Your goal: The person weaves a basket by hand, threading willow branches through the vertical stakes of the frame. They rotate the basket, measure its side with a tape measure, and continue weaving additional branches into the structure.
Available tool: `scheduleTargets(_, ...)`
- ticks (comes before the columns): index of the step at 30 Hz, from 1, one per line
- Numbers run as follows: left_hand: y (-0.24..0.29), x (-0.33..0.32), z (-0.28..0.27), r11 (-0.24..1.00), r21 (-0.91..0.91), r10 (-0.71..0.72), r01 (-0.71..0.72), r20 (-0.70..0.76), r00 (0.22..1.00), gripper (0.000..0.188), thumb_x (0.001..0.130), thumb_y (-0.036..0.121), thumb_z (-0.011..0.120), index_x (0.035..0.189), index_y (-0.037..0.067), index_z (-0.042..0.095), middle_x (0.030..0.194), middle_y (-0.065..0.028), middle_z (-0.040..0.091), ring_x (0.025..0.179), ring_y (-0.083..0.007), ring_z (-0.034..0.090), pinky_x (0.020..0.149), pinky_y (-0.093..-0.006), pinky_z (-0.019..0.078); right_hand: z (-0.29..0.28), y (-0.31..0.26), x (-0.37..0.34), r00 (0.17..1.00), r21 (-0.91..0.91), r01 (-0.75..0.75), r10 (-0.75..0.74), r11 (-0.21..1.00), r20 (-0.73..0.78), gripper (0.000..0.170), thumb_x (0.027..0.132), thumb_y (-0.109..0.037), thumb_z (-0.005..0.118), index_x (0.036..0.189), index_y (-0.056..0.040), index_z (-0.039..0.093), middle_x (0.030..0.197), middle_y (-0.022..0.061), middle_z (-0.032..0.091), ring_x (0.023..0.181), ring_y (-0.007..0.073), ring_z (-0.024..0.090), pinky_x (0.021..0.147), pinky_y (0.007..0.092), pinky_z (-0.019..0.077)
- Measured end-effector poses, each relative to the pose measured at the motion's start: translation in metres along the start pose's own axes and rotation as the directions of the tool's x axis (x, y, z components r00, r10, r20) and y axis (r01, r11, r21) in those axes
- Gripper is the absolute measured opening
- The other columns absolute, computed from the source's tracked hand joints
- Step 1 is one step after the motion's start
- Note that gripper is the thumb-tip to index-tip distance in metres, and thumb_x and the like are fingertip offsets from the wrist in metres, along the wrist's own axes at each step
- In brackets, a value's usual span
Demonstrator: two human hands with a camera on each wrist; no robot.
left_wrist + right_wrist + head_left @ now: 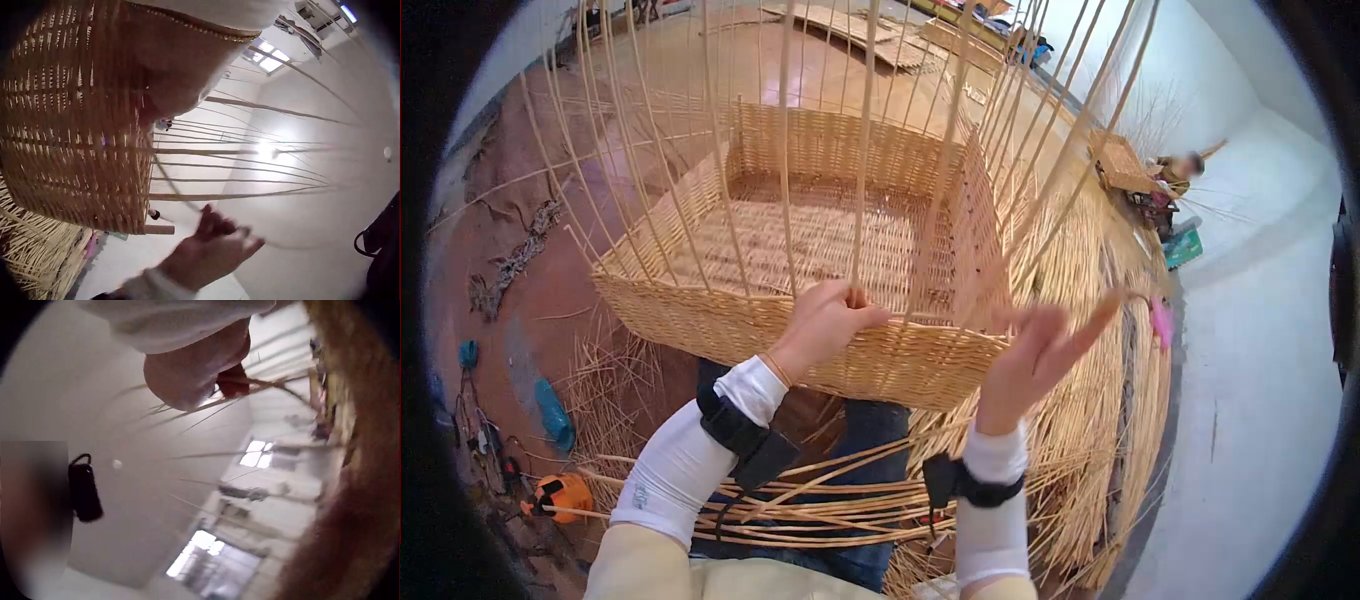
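Note:
A shallow rectangular wicker basket (800, 340) stands before me, with tall upright stakes (784, 150) rising from its sides. At the middle of the near rim, my left hand (825, 325) grips the woven edge, its thumb lying along it to the right. In the left wrist view this hand (169, 69) is dark and close, its fingertips hidden. My right hand (1035, 360) is raised at the near right corner, blurred in the head view. The left wrist view shows its fingers pinching a thin wicker rod (178, 184) that runs out from the rim.
Loose rods (800, 510) lie across my lap, and a large heap of rods (1090, 400) covers the floor on the right. An orange object (560, 497) and tools (490, 440) are on the left floor. Another person (1178, 172) sits far right by the white wall (1250, 350).

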State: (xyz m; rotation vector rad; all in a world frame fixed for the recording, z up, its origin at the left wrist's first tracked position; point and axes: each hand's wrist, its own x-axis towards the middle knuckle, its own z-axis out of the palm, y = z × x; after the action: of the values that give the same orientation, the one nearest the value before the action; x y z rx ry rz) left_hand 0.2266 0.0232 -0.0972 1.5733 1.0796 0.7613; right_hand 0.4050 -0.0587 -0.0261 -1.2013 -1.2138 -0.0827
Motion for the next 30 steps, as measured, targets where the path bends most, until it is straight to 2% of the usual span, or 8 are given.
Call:
scheduleTargets(6, -0.002, -0.010, 0.013, 0.989, 0.042, 0.149, -0.144, -0.144, 0.978, 0.022, 0.087, 0.021, 0.071, 0.089, 0.002, 0.060, 0.074, -0.0032, 0.056, 0.070, -0.0133, 0.053, 0.062, -0.0281, 0.0426, -0.046, 0.020, -0.042, 0.898, 0.266, -0.353, 0.405, 0.897, -0.174, 0.039, 0.106, -0.020, 0.032, 0.142, -0.0106, 0.021, 0.087, 0.0128, 0.065, 0.085, 0.0220, 0.066, 0.090, 0.0391, 0.0506)
scheduleTargets(8, 0.030, -0.029, 0.011, 0.818, 0.302, 0.571, -0.490, -0.537, 0.621, 0.018, 0.090, 0.016, 0.066, 0.096, 0.001, 0.059, 0.076, -0.0083, 0.060, 0.076, -0.0189, 0.059, 0.066, -0.0332, 0.0449, -0.052, 0.026, -0.046, 0.862, 0.330, -0.375, 0.457, 0.866, -0.219, 0.034, 0.106, -0.020, 0.035, 0.137, -0.0107, 0.025, 0.088, 0.0127, 0.065, 0.087, 0.0217, 0.065, 0.090, 0.0385, 0.0499)
scheduleTargets(14, 0.038, 0.011, 0.102, 0.824, 0.242, 0.508, -0.512, 0.082, 0.857, 0.018, 0.090, 0.017, 0.063, 0.095, 0.001, 0.061, 0.086, -0.0184, 0.065, 0.084, -0.0333, 0.062, 0.072, -0.0448, 0.0456, -0.087, 0.031, -0.040, 0.883, 0.106, -0.419, 0.432, 0.902, -0.181, 0.024, 0.101, -0.012, 0.049, 0.123, -0.0094, 0.039, 0.092, 0.0095, 0.066, 0.092, 0.0191, 0.062, 0.084, 0.0311, 0.0472)
scheduleTargets(17, 0.041, 0.003, 0.115, 0.863, 0.263, 0.466, -0.432, -0.078, 0.882, 0.021, 0.089, 0.020, 0.063, 0.086, -0.001, 0.063, 0.082, -0.0170, 0.066, 0.079, -0.0341, 0.063, 0.069, -0.0426, 0.0461, -0.061, 0.016, 0.013, 0.984, -0.305, 0.057, -0.001, 0.950, 0.181, 0.025, 0.099, -0.009, 0.051, 0.122, -0.0070, 0.041, 0.086, 0.0074, 0.065, 0.087, 0.0171, 0.062, 0.079, 0.0291, 0.0473)
scheduleTargets(21, 0.051, 0.009, 0.111, 0.916, 0.185, 0.380, -0.356, -0.114, 0.918, 0.023, 0.089, 0.020, 0.064, 0.081, -0.001, 0.064, 0.076, -0.0152, 0.066, 0.073, -0.0331, 0.064, 0.066, -0.0402, 0.0462, -0.070, 0.061, 0.009, 0.952, 0.140, -0.304, 0.303, 0.942, 0.032, 0.023, 0.099, -0.007, 0.049, 0.121, -0.0107, 0.042, 0.088, 0.0096, 0.063, 0.081, 0.0192, 0.062, 0.082, 0.0314, 0.0484)
scheduleTargets(27, 0.058, -0.017, 0.109, 0.897, 0.034, 0.424, -0.441, -0.352, 0.835, 0.012, 0.086, 0.011, 0.065, 0.095, 0.003, 0.066, 0.087, -0.0123, 0.068, 0.074, -0.0277, 0.063, 0.070, -0.0385, 0.0477, -0.083, 0.082, -0.014, 0.777, 0.796, -0.428, 0.623, 0.428, 0.083, 0.021, 0.102, -0.026, 0.049, 0.118, -0.0135, 0.045, 0.089, 0.0093, 0.064, 0.083, 0.0225, 0.063, 0.086, 0.0393, 0.0490)
scheduleTargets(29, 0.070, -0.025, 0.089, 0.559, 0.621, 0.805, -0.549, -0.247, 0.540, 0.021, 0.084, 0.018, 0.067, 0.102, 0.008, 0.065, 0.094, -0.0088, 0.066, 0.092, -0.0268, 0.060, 0.086, -0.0429, 0.0422, -0.085, 0.088, -0.010, 0.753, 0.909, -0.404, 0.600, 0.098, 0.270, 0.031, 0.100, -0.041, 0.047, 0.115, -0.0138, 0.050, 0.089, 0.0083, 0.065, 0.086, 0.0234, 0.063, 0.087, 0.0409, 0.0482)
scheduleTargets(30, 0.080, -0.026, 0.102, 0.580, 0.628, 0.738, -0.519, -0.135, 0.661, 0.019, 0.084, 0.015, 0.068, 0.102, 0.010, 0.067, 0.104, -0.0054, 0.068, 0.100, -0.0255, 0.060, 0.098, -0.0426, 0.0343, -0.086, 0.090, -0.008, 0.729, 0.929, -0.371, 0.618, -0.007, 0.296, 0.046, 0.097, -0.053, 0.044, 0.100, -0.0097, 0.059, 0.083, 0.0073, 0.065, 0.086, 0.0224, 0.062, 0.086, 0.0398, 0.0484)
